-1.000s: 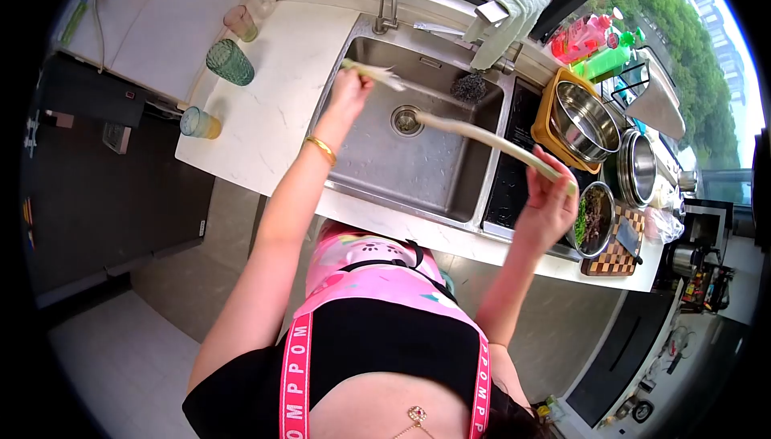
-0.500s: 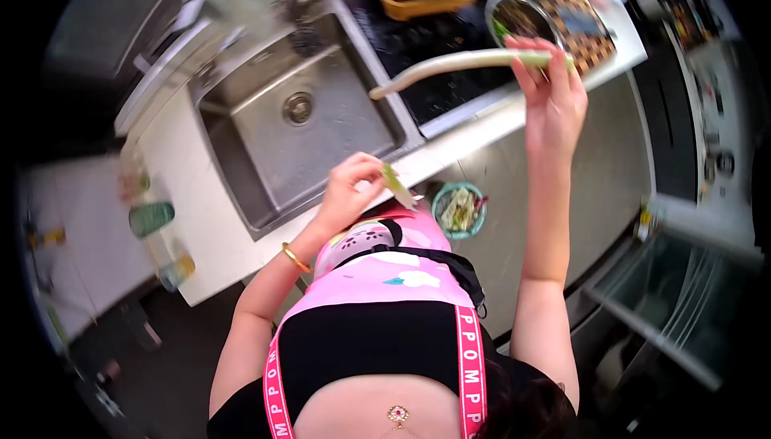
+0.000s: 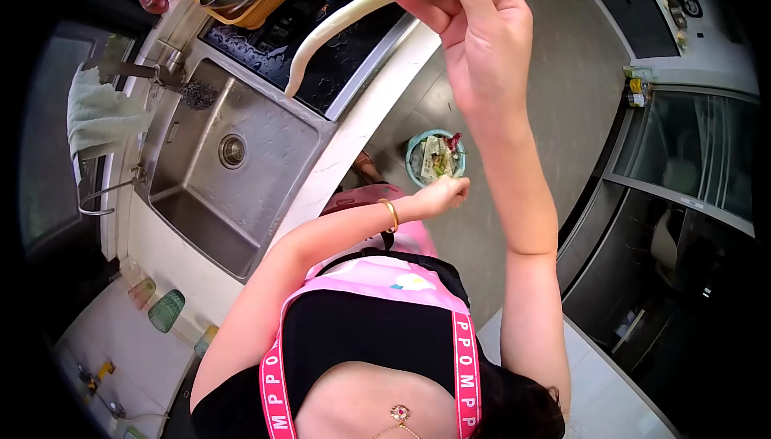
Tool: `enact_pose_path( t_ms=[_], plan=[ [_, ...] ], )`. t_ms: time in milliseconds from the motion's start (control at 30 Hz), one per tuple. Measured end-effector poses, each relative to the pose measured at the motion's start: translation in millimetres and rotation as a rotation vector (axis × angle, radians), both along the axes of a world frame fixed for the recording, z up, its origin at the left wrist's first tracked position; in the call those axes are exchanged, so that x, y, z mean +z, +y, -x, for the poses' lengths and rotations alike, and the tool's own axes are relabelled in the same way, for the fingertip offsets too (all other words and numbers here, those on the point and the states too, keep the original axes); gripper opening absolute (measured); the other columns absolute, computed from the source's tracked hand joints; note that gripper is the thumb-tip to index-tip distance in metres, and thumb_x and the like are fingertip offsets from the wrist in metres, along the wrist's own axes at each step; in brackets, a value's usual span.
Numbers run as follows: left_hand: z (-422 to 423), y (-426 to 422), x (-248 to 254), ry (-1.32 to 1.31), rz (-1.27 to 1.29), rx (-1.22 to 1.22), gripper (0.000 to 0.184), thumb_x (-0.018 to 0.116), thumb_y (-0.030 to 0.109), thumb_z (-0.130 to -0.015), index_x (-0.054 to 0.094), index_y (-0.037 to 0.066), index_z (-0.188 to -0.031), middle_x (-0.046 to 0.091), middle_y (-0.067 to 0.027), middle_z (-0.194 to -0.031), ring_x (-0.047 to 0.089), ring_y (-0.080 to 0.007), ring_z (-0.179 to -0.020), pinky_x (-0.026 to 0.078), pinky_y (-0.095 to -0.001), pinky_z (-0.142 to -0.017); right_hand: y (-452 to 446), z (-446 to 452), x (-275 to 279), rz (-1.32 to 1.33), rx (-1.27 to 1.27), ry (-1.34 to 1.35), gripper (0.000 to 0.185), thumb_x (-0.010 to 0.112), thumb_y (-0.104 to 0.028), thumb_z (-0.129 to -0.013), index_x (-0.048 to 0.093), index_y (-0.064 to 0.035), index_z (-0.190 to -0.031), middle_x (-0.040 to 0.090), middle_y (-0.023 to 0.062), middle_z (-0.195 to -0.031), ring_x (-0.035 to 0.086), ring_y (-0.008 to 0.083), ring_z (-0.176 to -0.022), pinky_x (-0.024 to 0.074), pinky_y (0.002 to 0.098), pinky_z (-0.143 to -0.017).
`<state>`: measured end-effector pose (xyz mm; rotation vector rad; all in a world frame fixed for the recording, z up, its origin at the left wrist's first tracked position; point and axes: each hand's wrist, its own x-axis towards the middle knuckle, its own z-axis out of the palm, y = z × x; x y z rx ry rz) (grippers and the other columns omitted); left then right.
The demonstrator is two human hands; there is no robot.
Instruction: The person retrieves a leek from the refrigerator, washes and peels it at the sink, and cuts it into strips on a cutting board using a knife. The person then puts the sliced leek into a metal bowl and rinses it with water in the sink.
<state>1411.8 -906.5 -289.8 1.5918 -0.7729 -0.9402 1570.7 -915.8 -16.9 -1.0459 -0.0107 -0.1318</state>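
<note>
up in front, the right hand point(image 3: 482, 45) pinches the pale stalk point(image 3: 349, 11) between thumb and fingers. lower, the left hand point(image 3: 442, 196), fingers curled, has swung out toward the blue-green bin point(image 3: 410, 162); the leafy scrap it carried no longer shows, so was probably let go (whether it grips anything now, i cannot tell). beyond, the stalk's thin end hangs over the black cooktop point(image 3: 341, 57), and the bin stands on the floor point(image 3: 490, 254).
</note>
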Motion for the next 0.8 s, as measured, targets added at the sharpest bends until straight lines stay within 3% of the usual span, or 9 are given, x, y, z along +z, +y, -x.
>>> enact_pose_path(
  t_ms=[67, 200, 333, 433, 533, 633, 700, 733, 800],
  plan=[
    [-2, -7, 13, -0.3, 0.074, 0.135, 0.007, 0.06, 0.005, -0.071, 0.058, 0.003, -0.077, 0.061, -0.0117, -0.075, 0.061, -0.0315, -0.075, 0.048, -0.0392, -0.068, 1, -8, -3, -0.009, 0.016, 0.003, 0.03, 0.052, -0.023, -0.093, 0.058, 0.0058, -0.095, 0.065, 0.017, -0.091, 0.065, 0.0216, -0.083, 0.0558, 0.0298, -0.075],
    [-5, -17, 8, -0.333, 0.159, 0.24, 0.001, 0.059, 0.006, -0.073, 0.059, 0.004, -0.073, 0.058, -0.0122, -0.082, 0.059, -0.0318, -0.075, 0.048, -0.0411, -0.069, 4, -16, -8, -0.007, 0.005, -0.023, 0.03, 0.052, -0.024, -0.093, 0.058, 0.0055, -0.096, 0.064, 0.0167, -0.091, 0.065, 0.0221, -0.084, 0.056, 0.0303, -0.075],
    [-20, -8, -10, -0.299, -0.042, -0.153, 0.043, 0.056, 0.01, -0.079, 0.051, 0.004, -0.121, 0.052, -0.0175, -0.122, 0.057, -0.0354, -0.1, 0.048, -0.0397, -0.085, 18, -24, -13, 0.027, 0.078, -0.11, 0.03, 0.052, -0.023, -0.093, 0.058, 0.0067, -0.093, 0.064, 0.0174, -0.09, 0.066, 0.0282, -0.086, 0.0576, 0.032, -0.073],
    [-22, 22, -6, -0.435, -0.079, -0.001, 0.065, 0.056, 0.014, -0.082, 0.027, 0.004, -0.139, 0.033, -0.0244, -0.139, 0.048, -0.0367, -0.115, 0.041, -0.0417, -0.096, 39, -28, -14, 0.035, 0.15, -0.057, 0.031, 0.051, -0.023, -0.093, 0.057, 0.0063, -0.095, 0.064, 0.0182, -0.092, 0.065, 0.0284, -0.089, 0.057, 0.0302, -0.075],
    [-39, 72, -5, -0.306, 0.137, 0.276, 0.067, 0.055, 0.022, -0.089, 0.018, 0.005, -0.142, 0.035, -0.025, -0.136, 0.048, -0.0354, -0.115, 0.039, -0.0404, -0.098, 62, -33, -20, 0.004, 0.229, -0.008, 0.03, 0.049, -0.023, -0.094, 0.055, 0.0063, -0.099, 0.063, 0.0189, -0.096, 0.063, 0.0307, -0.095, 0.0566, 0.0298, -0.076],
    [-62, 175, 47, 0.297, 0.361, 0.704, 0.067, 0.055, 0.025, -0.091, 0.016, 0.01, -0.143, 0.038, -0.0139, -0.136, 0.046, -0.0222, -0.119, 0.04, -0.0353, -0.098, 79, -39, -39, -0.156, 0.338, 0.059, 0.03, 0.047, -0.022, -0.095, 0.054, 0.0065, -0.101, 0.06, 0.0198, -0.104, 0.059, 0.0324, -0.103, 0.0562, 0.0305, -0.079],
    [-60, 242, 60, 0.525, 0.876, 1.047, 0.073, 0.058, 0.034, -0.088, 0.014, 0.013, -0.143, 0.037, -0.014, -0.137, 0.046, -0.0247, -0.12, 0.041, -0.0375, -0.099, 90, -45, -63, -0.305, 0.396, 0.144, 0.03, 0.047, -0.021, -0.095, 0.054, 0.0065, -0.102, 0.059, 0.0191, -0.105, 0.056, 0.0333, -0.108, 0.0557, 0.0315, -0.083],
    [-60, 270, 55, 0.584, 1.161, 1.134, 0.067, 0.056, 0.031, -0.09, 0.017, 0.013, -0.141, 0.037, -0.0134, -0.138, 0.045, -0.0241, -0.121, 0.042, -0.0367, -0.099, 96, -49, -78, -0.382, 0.409, 0.218, 0.03, 0.047, -0.021, -0.095, 0.054, 0.0065, -0.102, 0.059, 0.0184, -0.105, 0.054, 0.0336, -0.11, 0.0552, 0.032, -0.085],
    [-49, 306, 97, 0.444, 1.179, 1.52, 0.051, 0.054, 0.026, -0.091, 0.033, 0.01, -0.135, 0.047, -0.0113, -0.13, 0.053, -0.0193, -0.111, 0.047, -0.0308, -0.091, 113, -56, -111, -0.518, 0.481, 0.341, 0.029, 0.047, -0.021, -0.094, 0.053, 0.0067, -0.102, 0.058, 0.0179, -0.107, 0.051, 0.0333, -0.114, 0.0542, 0.0327, -0.088]
  ],
)
